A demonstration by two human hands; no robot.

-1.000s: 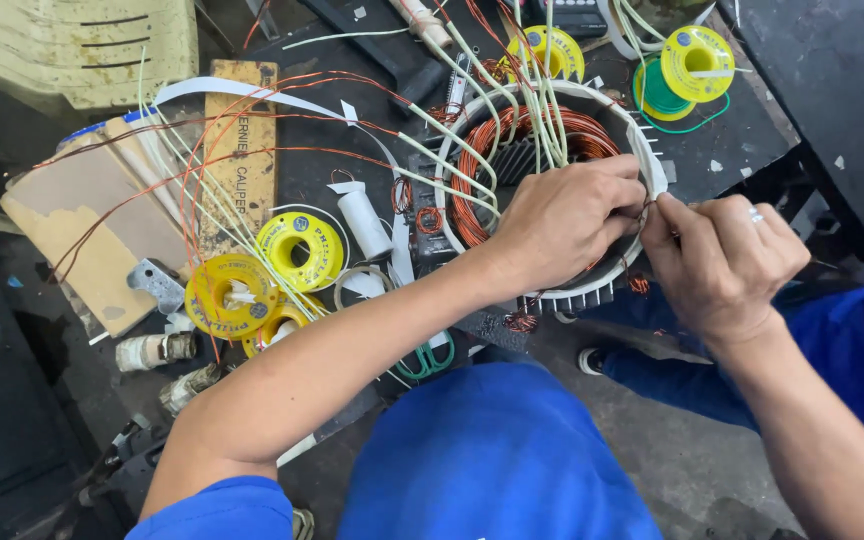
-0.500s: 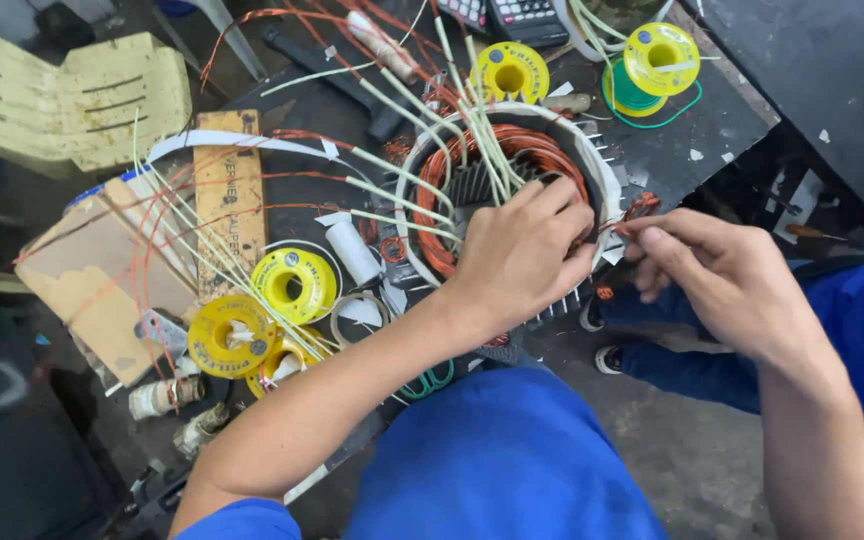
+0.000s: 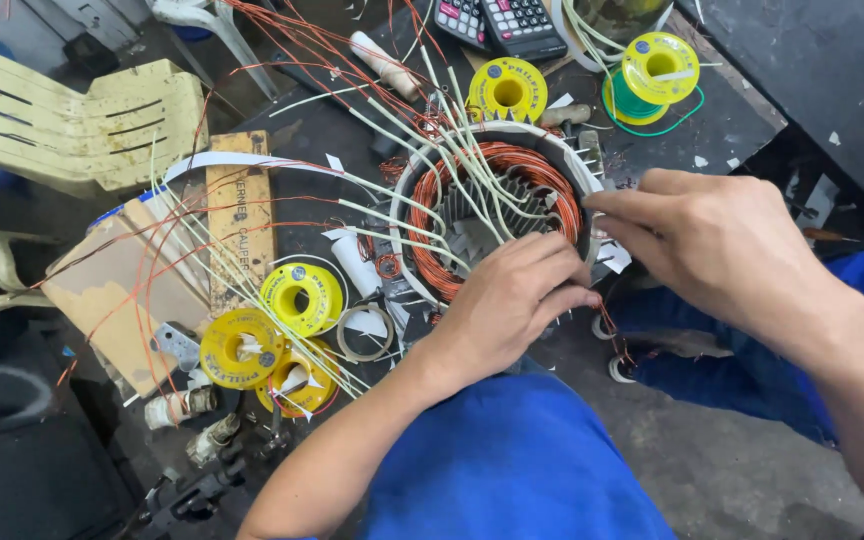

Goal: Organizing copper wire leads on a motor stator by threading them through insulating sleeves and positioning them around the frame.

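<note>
In the middle of the frame a round motor stator (image 3: 497, 200) with copper-coloured windings lies on the dark worktop (image 3: 732, 110), and pale sleeved wires (image 3: 422, 215) run out of it toward the left. The left hand (image 3: 512, 300) rests on the lower rim of the stator, its fingers (image 3: 542, 255) curled over the copper coil and pressing on it. The right hand (image 3: 712, 240) comes in from the right side; its fingers (image 3: 622, 205) are stretched out toward the right rim of the stator and touch it there. I cannot tell if they pinch a wire.

Left of the stator, in the lower left part, three yellow spools (image 3: 302, 297) lie close together beside a roll of tape (image 3: 360, 332). In the upper part another yellow spool (image 3: 508, 90) lies just above the stator, a yellow and green spool (image 3: 658, 68) lies at the upper right, and a calculator (image 3: 522, 25) is at the top edge. A pale plastic chair (image 3: 82, 120) is in the upper left.
</note>
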